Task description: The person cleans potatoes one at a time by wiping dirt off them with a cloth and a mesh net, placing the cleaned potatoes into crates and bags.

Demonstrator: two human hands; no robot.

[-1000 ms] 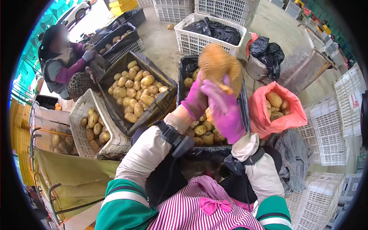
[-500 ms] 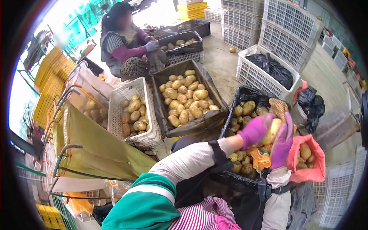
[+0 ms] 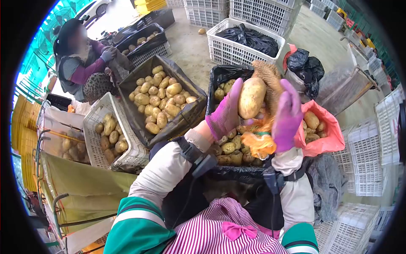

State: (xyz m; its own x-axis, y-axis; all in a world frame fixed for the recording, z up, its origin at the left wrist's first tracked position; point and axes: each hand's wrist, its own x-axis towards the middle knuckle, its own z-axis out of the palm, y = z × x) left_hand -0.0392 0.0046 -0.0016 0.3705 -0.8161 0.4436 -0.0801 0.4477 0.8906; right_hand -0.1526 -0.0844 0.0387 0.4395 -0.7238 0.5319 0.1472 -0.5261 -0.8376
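Work area with a pale, smooth floor (image 3: pixel 186 40), marked by darker stains. At the rear, tall stacks of white slatted crates (image 3: pixel 262 16) stand on the floor; further white crates (image 3: pixel 361 163) are piled along the right side. Upper left: translucent green sheeting (image 3: pixel 42 57), with a white car (image 3: pixel 98 8) beyond it in strong daylight. Yellow stacks (image 3: pixel 24 133) line the left edge, and a smaller yellow pile (image 3: pixel 149 6) lies at the rear. Upper right: green mesh (image 3: pixel 382 55), in dimmer light.
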